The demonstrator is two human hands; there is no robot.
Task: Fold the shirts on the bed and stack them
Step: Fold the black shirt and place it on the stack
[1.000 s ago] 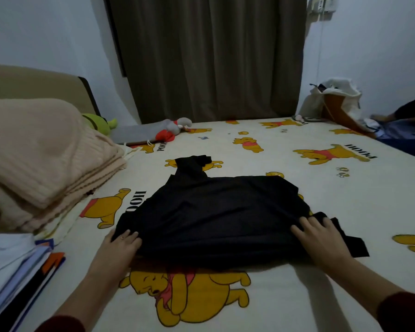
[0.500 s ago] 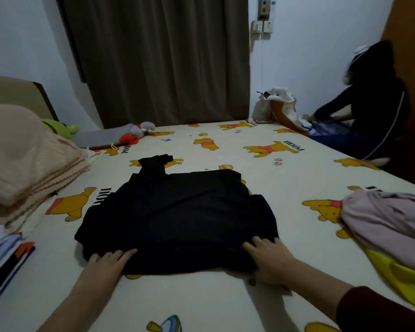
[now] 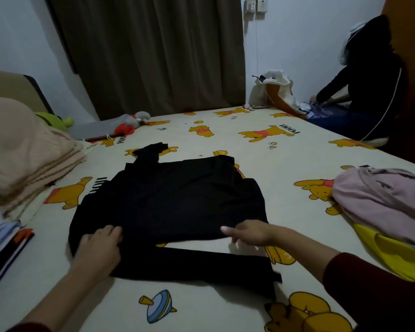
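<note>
shirt: black shirt (image 3: pixel 173 202) is laid out flat on the bed (image 3: pixel 225 315)
left hand (image 3: pixel 98 250): pressed flat onto the shirt's near-left corner, fingers relaxed
right hand (image 3: pixel 247 233): hem looks pinched, grip can't really be told

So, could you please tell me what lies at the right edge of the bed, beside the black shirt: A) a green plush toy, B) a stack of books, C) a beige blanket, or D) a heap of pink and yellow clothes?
D: the heap of pink and yellow clothes lies at the bed's right edge, apart from the black shirt.
</note>
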